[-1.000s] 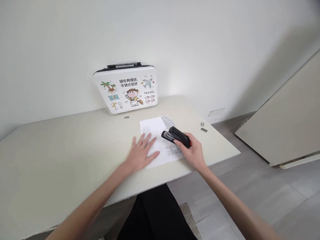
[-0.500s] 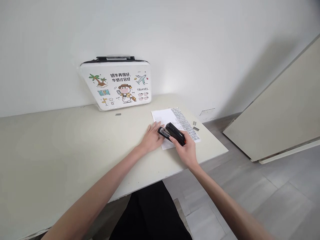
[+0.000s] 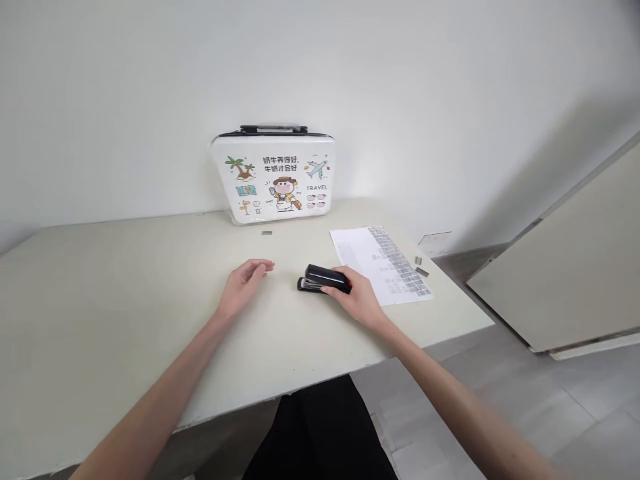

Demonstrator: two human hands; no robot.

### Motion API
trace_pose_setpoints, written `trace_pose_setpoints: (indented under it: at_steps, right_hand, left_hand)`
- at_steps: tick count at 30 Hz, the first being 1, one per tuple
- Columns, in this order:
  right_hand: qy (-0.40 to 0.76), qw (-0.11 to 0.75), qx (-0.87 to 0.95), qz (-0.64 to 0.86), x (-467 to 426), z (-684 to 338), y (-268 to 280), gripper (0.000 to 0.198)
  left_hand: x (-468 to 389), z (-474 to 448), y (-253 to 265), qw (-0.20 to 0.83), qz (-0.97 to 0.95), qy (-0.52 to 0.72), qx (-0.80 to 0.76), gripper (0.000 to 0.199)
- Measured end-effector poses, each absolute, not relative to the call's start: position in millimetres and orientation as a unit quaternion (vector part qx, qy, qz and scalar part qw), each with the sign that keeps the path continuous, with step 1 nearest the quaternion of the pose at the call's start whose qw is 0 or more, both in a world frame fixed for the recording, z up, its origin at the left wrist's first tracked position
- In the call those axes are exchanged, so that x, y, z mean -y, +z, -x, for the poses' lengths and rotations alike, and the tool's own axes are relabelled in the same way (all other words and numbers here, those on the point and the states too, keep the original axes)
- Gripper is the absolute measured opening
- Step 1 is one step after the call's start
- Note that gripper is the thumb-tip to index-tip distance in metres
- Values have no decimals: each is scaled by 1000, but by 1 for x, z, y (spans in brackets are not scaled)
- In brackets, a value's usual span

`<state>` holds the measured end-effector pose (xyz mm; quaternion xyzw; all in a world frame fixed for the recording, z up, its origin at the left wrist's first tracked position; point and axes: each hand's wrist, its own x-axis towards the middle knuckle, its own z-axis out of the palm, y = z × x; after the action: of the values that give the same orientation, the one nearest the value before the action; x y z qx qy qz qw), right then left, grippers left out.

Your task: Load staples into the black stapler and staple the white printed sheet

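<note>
My right hand [image 3: 357, 293] grips a black stapler [image 3: 327, 277] by its rear end, over the table left of the paper. The stapler points left, with a gap between its upper arm and base. A printed sheet of paper [image 3: 385, 273], with a grey patterned band along its right side, lies partly behind my right hand. My left hand [image 3: 245, 287] is above the table to the left of the stapler, fingers loosely bent and nothing visible in it. Short strips of staples lie about: one strip [image 3: 267, 233] near the case, another strip [image 3: 423, 272] right of the paper.
A white cartoon-printed case [image 3: 275, 177] with a black handle stands against the wall at the back of the pale table [image 3: 150, 267]. One more small staple piece [image 3: 419, 260] lies near the right edge. A light panel [image 3: 565, 267] stands over the grey floor at right.
My left hand has come off the paper and moved left. The stapler, in my right hand, has moved left off the paper and turned to point more squarely left. The view has shifted.
</note>
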<state>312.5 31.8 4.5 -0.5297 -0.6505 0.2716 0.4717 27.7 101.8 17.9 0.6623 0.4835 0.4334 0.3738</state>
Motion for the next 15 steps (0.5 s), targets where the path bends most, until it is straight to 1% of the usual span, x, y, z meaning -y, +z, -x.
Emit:
trace_pose_setpoints:
  at_steps: [6,11,15]
  right_hand:
    - [308,448,696,469,-76,-260,-3,30]
    - [343,439,692,459,-85,-247,-5,36]
    - [342,467,664,474,-78,-249,-2,36]
  left_hand:
    - [-112,-24,9,389,-571,528,-493,26]
    - [-115,-22,4,390,-542,552,-499,24]
    - [-113,-22,2,389,-525,563,-507,24]
